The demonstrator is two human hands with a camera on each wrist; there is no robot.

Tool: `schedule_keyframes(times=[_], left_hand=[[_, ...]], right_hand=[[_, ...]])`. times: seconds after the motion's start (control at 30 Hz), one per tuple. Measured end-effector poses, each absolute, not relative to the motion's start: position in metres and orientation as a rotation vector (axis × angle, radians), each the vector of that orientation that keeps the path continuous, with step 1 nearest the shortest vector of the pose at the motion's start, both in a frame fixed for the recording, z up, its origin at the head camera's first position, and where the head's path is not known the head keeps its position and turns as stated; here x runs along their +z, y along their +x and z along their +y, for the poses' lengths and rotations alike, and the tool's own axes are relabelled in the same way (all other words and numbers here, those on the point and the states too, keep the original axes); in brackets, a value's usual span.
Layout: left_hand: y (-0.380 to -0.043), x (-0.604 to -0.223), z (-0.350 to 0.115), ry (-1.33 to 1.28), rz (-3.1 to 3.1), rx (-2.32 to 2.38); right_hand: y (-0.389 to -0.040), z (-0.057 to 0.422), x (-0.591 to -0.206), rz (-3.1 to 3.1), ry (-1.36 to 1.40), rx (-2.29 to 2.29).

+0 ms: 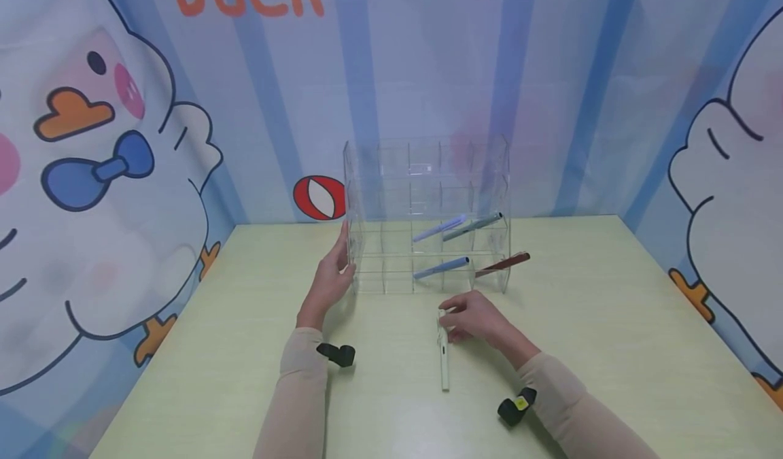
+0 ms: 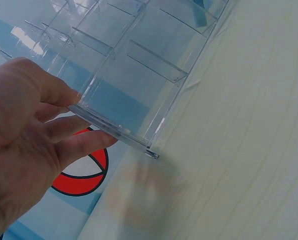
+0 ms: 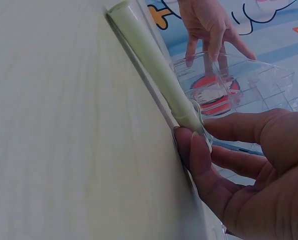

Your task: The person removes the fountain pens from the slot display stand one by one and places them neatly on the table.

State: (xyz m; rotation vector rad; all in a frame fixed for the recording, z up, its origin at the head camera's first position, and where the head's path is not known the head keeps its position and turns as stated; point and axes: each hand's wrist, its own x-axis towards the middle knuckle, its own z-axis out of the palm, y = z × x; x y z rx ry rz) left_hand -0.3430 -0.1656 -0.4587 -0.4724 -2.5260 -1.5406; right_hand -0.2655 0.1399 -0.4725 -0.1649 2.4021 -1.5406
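Observation:
A clear acrylic pen rack (image 1: 397, 251) with rows of compartments stands at the back of the table. My left hand (image 1: 331, 281) grips its left side panel, thumb on one side and fingers on the other (image 2: 26, 117). Between thumb and fingers, my right hand (image 1: 480, 319) pinches a pale green pen (image 1: 444, 364) by its clip end, in front of the rack. In the right wrist view the pen's free end (image 3: 134, 30) points away from the hand, close to the tabletop; whether it touches there I cannot tell.
In the rack's lower rows lie a lavender pen (image 1: 439, 228), a dark green pen (image 1: 474, 226), a blue pen (image 1: 442, 267) and a dark red pen (image 1: 504, 264). The last sticks out past the right side. A printed cloth (image 1: 275, 105) hangs behind the table (image 1: 214, 377).

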Motion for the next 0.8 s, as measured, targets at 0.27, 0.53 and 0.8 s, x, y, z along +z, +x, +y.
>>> schedule_keyframes(times=[0.27, 0.53, 0.8], left_hand=[[-0.342, -0.457, -0.165, -0.479, -2.518, -1.549], [-0.34, -0.456, -0.164, -0.478, -2.509, -1.563], [-0.342, -0.457, -0.165, -0.481, -2.515, -1.56]], right_hand=[[-0.265, 0.133, -0.474, 2.512, -0.16, -1.476], [-0.262, 0.13, -0.472, 2.55, -0.201, -1.44], [-0.262, 0.131, -0.471, 2.528, -0.162, -1.451]])
